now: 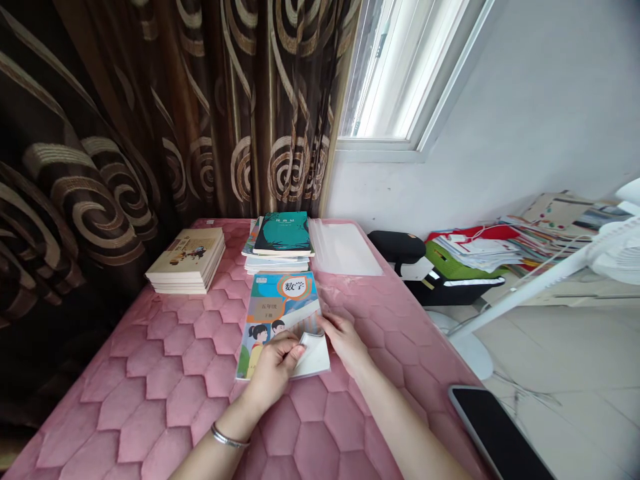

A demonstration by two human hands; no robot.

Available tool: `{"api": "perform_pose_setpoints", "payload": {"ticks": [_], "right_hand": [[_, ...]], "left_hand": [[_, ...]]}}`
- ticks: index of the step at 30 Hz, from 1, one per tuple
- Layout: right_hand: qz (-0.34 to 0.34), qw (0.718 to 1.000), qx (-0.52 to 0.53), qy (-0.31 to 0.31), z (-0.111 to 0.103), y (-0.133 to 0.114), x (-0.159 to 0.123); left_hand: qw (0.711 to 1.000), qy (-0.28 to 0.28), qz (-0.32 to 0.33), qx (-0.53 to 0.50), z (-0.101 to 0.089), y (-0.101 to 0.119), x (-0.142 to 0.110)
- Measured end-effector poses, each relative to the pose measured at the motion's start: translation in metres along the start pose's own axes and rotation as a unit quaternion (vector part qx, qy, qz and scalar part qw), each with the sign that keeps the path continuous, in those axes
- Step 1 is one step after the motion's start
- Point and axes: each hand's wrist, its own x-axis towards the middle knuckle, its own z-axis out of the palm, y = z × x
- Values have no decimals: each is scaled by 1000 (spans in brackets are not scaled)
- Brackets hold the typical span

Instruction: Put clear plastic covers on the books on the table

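A colourful maths textbook (267,308) lies flat on the pink padded table cover, its cover showing drawn children and Chinese characters. My left hand (276,363) is closed on the lower right corner of its cover, which is bent up and back so that white paper shows beneath. At the book's right edge my right hand (344,339) has thumb and fingers pinched together on the edge of the cover. Just beyond the textbook stands a stack of books topped by a teal book (283,231).
To the left sits a stack of beige books (186,257). Clear plastic sheets (346,250) lie at the back right. A phone (500,430) rests at the right edge of the pink cover (165,393). Beyond are a white fan (525,287), a black bin-like box (450,291) and piled papers.
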Motion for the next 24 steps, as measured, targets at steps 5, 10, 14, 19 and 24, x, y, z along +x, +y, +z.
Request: {"api": "perform_pose_setpoints", "payload": {"ticks": [5,10,14,19,24], "right_hand": [[4,1000,-2,1,1,-6,-2],[14,1000,19,5,3,-9,-3],[6,1000,27,-7,3,-10,-4],[7,999,42,-2,5,-16,-7],[4,999,35,-8,5,-24,-10]], "left_hand": [[1000,-7,6,4,-1,2,-1],[1000,-2,7,28,-1,5,-3],[999,-8,36,33,2,3,-7],[997,-16,65,46,7,-1,-12],[997,-3,60,51,7,3,-12]]}}
